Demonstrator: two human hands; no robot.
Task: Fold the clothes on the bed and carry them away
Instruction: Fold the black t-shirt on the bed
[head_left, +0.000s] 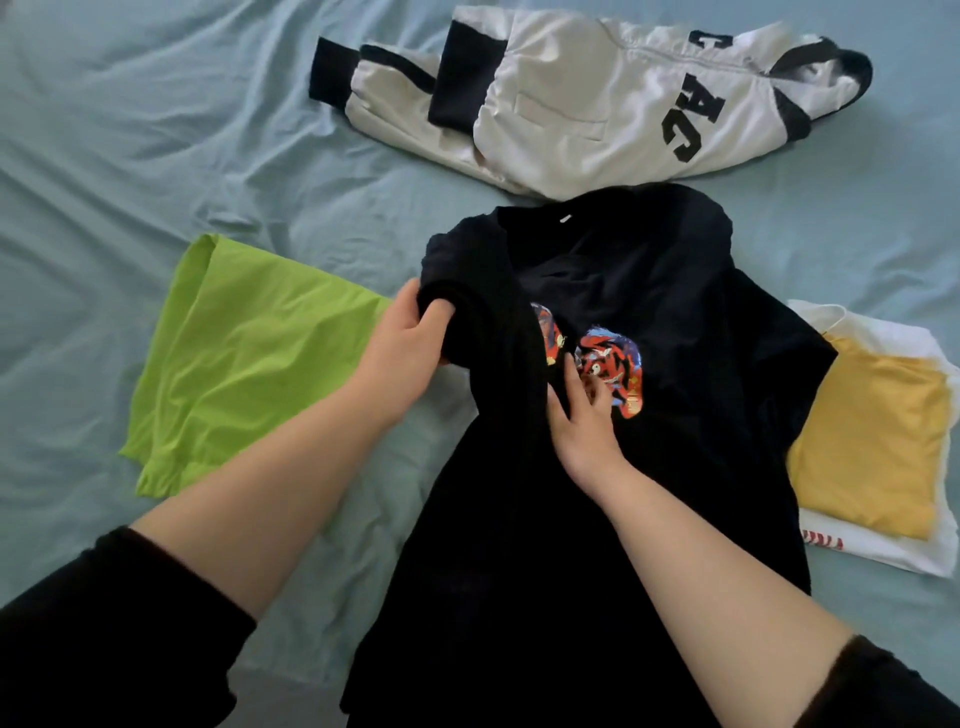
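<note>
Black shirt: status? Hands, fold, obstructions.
Left hand grips black shirt at folded-over sleeve side. Right hand flat on its print. Fold unfinished. Lime garment, yellow garment close alongside; white jacket at collar.

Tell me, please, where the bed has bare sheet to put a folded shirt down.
The largest bare stretch of sheet lies on the left, bordered by the white jacket and the lime-green garment. A smaller patch lies far right, between the jacket and the yellow garment. The middle is crowded: the black T-shirt meets the jacket.
</note>
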